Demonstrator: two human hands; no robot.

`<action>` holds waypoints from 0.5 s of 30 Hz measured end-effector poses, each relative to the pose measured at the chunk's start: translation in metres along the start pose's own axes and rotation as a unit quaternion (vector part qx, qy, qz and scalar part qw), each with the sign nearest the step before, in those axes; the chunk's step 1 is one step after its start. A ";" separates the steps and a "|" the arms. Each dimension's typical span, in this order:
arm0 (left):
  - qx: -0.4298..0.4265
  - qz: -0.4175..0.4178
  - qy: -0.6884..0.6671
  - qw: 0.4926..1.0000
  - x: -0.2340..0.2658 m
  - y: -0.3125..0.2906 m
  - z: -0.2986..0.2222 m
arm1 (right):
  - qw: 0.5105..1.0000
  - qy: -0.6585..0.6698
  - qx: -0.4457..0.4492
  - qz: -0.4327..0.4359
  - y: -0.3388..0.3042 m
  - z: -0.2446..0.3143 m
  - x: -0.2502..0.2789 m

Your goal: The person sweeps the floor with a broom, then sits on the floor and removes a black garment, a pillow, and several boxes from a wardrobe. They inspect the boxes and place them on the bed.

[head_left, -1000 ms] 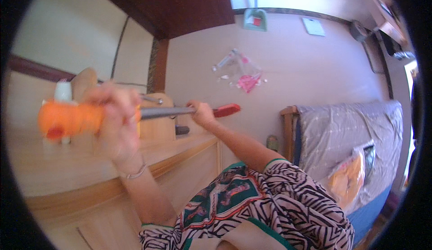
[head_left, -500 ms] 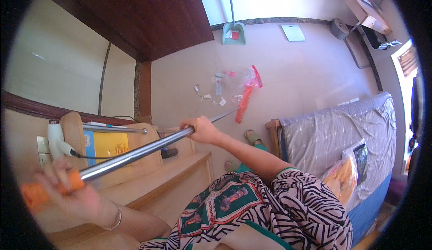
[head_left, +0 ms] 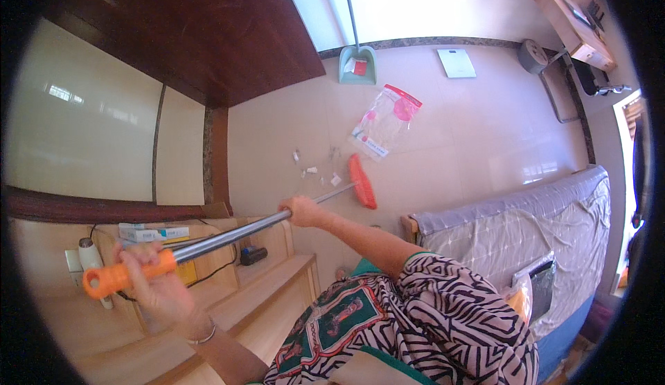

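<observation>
Bag: pushed toward the far side and slightly right over the last half second, the bag (head_left: 388, 125) now lies apart from the broom (head_left: 235, 234), which was against it.
Broom place: held slanting across the near left, its red head (head_left: 362, 182) right of the scraps (head_left: 312, 171) and nearer than the bag; whether it presses on the floor (head_left: 277, 128) I cannot tell.
Broom axis: the shaft runs from near left to far right, orange grip (head_left: 131, 274) at the near end; the head lies crosswise, its length running near to far.
Left hand: (head_left: 163, 293) fingers wrapped around the grip, just short of its end.
Right hand: (head_left: 303, 212) fingers closed around the shaft farther along.
Dustpan: green, at the far wall, the dustpan (head_left: 344, 74) holds a red and white piece (head_left: 357, 66); its handle is cut off at the top.
Bag contents: clear film with pink print and a red top strip at the far end; nothing can be made out inside.
Packet: on the bed (head_left: 478, 208), a clear packet (head_left: 521, 300) with something orange in it, partly behind the sleeve, beside a dark piece (head_left: 542, 291).
Desk: wooden, at left, the desk (head_left: 260, 289) carries a hair dryer (head_left: 90, 255) partly behind the grip, a box (head_left: 163, 233) and a dark thing (head_left: 253, 255) of unclear kind.
Scraps: small, whitish, too small to identify.
Feet: mostly hidden by the shirt (head_left: 332, 322).
</observation>
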State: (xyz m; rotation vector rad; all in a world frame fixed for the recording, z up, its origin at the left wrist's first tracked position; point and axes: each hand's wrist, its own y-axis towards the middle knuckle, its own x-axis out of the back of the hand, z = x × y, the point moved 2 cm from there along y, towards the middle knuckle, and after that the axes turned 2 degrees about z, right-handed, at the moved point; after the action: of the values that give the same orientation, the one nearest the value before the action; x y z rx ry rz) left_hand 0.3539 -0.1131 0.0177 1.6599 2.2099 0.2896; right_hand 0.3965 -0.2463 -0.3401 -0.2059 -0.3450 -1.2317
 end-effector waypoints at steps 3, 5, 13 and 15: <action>-0.104 -0.013 0.089 0.991 0.004 0.000 -0.028 | 0.997 0.006 0.013 0.078 0.021 0.042 0.006; -0.153 0.000 0.100 0.983 0.012 0.003 -0.057 | 0.995 0.022 0.061 0.079 0.024 0.072 0.017; -0.055 0.083 -0.185 0.978 0.053 0.030 -0.054 | 0.996 -0.047 0.055 0.061 0.016 0.058 0.096; 0.037 -0.019 -0.120 0.992 0.040 0.007 -0.005 | 0.991 -0.129 0.009 0.012 0.011 0.014 0.131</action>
State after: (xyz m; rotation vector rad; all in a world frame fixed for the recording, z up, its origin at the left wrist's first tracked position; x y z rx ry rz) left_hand 0.3484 -0.0725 0.0183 1.5962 2.0910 -0.0043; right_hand 0.4432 -0.3542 -0.2788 -0.3540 -0.5768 -1.1794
